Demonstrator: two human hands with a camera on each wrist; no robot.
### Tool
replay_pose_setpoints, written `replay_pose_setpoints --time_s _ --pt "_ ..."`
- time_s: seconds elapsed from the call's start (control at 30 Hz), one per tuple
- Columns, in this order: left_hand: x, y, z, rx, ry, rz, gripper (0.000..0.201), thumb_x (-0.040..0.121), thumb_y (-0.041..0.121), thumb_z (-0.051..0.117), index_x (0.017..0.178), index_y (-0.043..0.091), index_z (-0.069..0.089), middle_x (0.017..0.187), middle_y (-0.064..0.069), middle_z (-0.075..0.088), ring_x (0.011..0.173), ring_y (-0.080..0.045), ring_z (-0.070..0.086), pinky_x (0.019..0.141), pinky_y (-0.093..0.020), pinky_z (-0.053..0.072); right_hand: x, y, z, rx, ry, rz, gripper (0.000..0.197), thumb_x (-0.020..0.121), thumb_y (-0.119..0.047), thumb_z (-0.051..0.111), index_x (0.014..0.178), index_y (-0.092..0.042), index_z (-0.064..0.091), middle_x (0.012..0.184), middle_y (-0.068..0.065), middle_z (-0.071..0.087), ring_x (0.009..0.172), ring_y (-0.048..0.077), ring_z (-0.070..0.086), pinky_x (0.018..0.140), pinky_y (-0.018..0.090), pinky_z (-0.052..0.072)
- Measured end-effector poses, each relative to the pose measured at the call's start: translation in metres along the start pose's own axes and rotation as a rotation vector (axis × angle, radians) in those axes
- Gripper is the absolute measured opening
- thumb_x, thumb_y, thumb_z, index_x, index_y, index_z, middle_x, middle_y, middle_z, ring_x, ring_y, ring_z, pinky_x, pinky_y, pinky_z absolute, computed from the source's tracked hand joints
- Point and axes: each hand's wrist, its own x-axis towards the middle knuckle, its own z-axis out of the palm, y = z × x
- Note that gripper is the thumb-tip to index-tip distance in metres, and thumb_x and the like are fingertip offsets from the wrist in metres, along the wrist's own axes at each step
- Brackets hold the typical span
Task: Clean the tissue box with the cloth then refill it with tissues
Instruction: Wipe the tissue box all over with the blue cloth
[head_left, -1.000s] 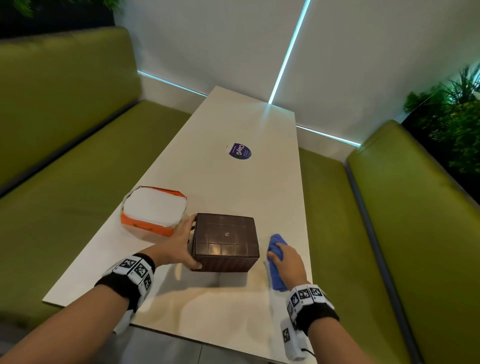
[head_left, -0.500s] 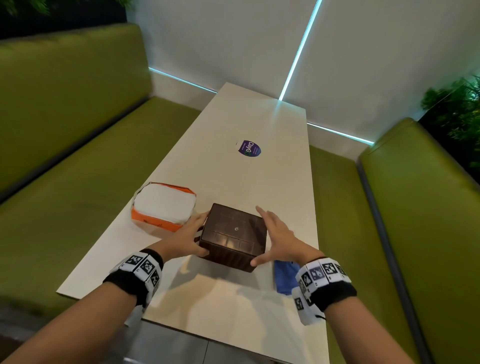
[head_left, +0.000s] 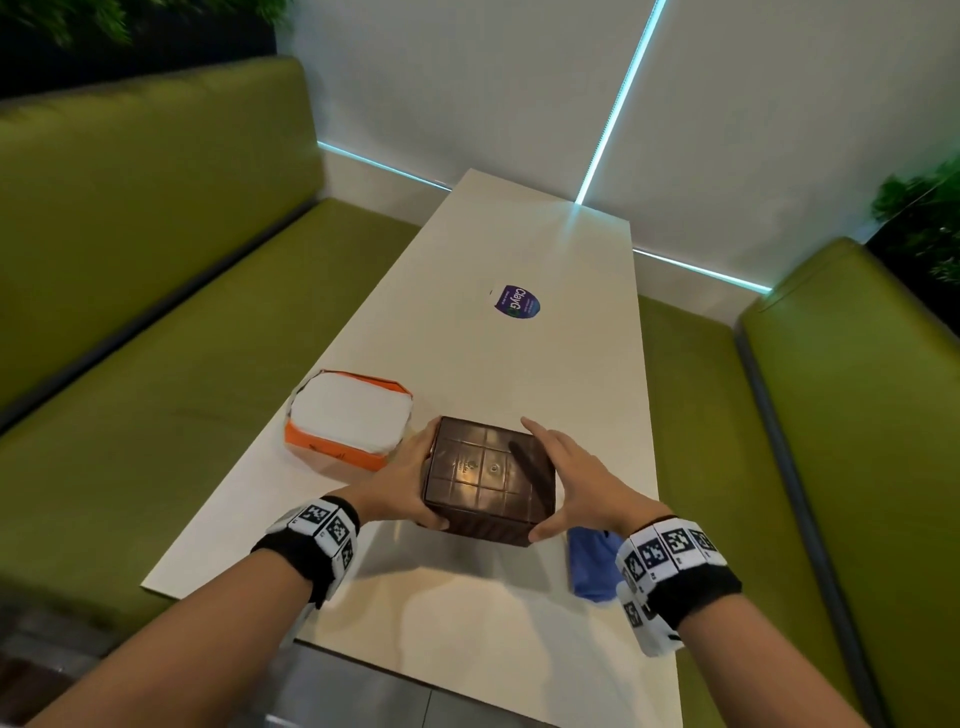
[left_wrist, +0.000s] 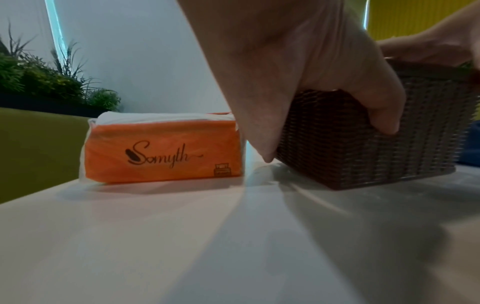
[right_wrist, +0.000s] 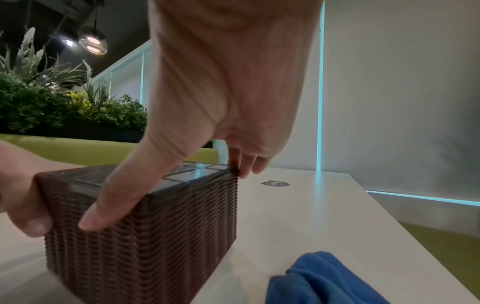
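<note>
The brown woven tissue box (head_left: 488, 480) sits on the white table (head_left: 519, 364) between both hands. The left hand (head_left: 400, 483) and right hand (head_left: 576, 488) grip opposite sides, thumbs on its near corners, fingers along the far edges. The blue cloth (head_left: 592, 564) lies just right of it, the orange tissue pack (head_left: 348, 421) to its left

We see a long pale surface (head_left: 467, 364) running away toward a white wall (head_left: 467, 93) crossed by thin lit cyan strips (head_left: 618, 104). A dark round sticker (head_left: 517, 301) lies on it farther along. Green upholstered benches (head_left: 130, 270) flank both long sides, with leafy plants (right_wrist: 52, 102) behind them and pendant lamps (right_wrist: 92, 40) overhead.
</note>
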Motion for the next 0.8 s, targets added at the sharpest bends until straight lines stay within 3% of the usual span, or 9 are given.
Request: replay_pose_setpoints --time_s 0.07,0.2,0.3,0.37,0.43,0.53,0.67,0.8 --pt "0.002 -0.001 -0.002 0.037 -0.015 0.002 0.130 0.044 0.027 0.094 0.148 0.029 0.017 0.143 0.003 0.039 0.137 -0.016 0.037 0.113 -0.049 0.034 -0.001 0.001 0.000 0.028 0.003 -0.003 0.136 0.047 -0.043 0.092 0.149 -0.043 0.002 0.146 -0.001 0.033 0.131 0.018 0.038 0.111 0.037 0.037" --pt "0.004 0.003 -0.005 0.058 -0.043 -0.002 0.125 0.044 0.022 0.094 0.146 0.027 0.022 0.136 0.005 0.043 0.130 -0.013 0.042 0.112 -0.045 0.037 -0.001 0.003 -0.004 0.095 -0.019 0.003 0.128 0.051 -0.036 0.093 0.149 -0.036 0.011 0.149 -0.005 0.032 0.134 0.011 0.034 0.111 0.026 0.031" --pt "0.004 0.000 -0.006 0.061 -0.064 -0.024 0.129 0.043 0.019 0.093 0.147 0.027 0.018 0.138 0.007 0.040 0.131 -0.012 0.040 0.113 -0.040 0.036 0.003 0.004 -0.008 0.097 -0.036 0.023 0.122 0.052 -0.036 0.092 0.147 -0.035 0.016 0.147 -0.005 0.034 0.133 0.011 0.036 0.114 0.032 0.033" --pt "0.004 0.000 -0.006 0.089 -0.086 -0.028 0.135 0.044 0.021 0.093 0.151 0.023 0.011 0.146 0.006 0.032 0.138 -0.013 0.032 0.117 -0.036 0.029 0.005 0.002 -0.011 0.043 -0.046 0.006 0.118 0.051 -0.038 0.091 0.145 -0.032 0.020 0.143 -0.004 0.037 0.129 0.013 0.039 0.112 0.036 0.036" --pt "0.005 0.000 -0.007 0.127 -0.100 -0.031 0.139 0.047 0.020 0.092 0.153 0.019 0.004 0.152 0.007 0.021 0.142 -0.012 0.022 0.117 -0.028 0.020 0.006 -0.001 -0.010 -0.088 -0.021 -0.039 0.118 0.049 -0.046 0.089 0.144 -0.032 0.020 0.140 -0.002 0.038 0.124 0.016 0.040 0.109 0.037 0.038" --pt "0.004 0.000 -0.006 0.112 -0.089 -0.040 0.132 0.049 0.015 0.091 0.152 0.018 0.009 0.145 0.011 0.020 0.137 -0.008 0.020 0.110 -0.017 0.016 0.003 -0.003 -0.011 -0.223 0.089 -0.104 0.122 0.046 -0.051 0.087 0.144 -0.032 0.018 0.137 0.000 0.029 0.118 0.019 0.041 0.104 0.032 0.043" --pt "0.005 0.002 -0.004 0.103 -0.064 -0.067 0.132 0.052 0.011 0.091 0.152 0.021 0.006 0.147 0.008 0.019 0.137 -0.012 0.022 0.108 -0.018 0.020 0.000 0.002 -0.012 -0.063 0.059 -0.067 0.122 0.055 -0.038 0.089 0.147 -0.040 0.009 0.141 -0.004 0.019 0.121 0.020 0.041 0.101 0.027 0.046" --pt "0.004 0.009 -0.004 0.131 -0.059 -0.070 0.132 0.058 0.011 0.089 0.153 0.022 -0.002 0.147 0.009 0.015 0.132 -0.005 0.015 0.110 -0.024 0.015 -0.001 0.012 0.001 0.115 0.026 -0.026 0.115 0.062 -0.032 0.086 0.148 -0.043 0.010 0.148 -0.008 0.014 0.129 0.021 0.040 0.107 0.030 0.043"
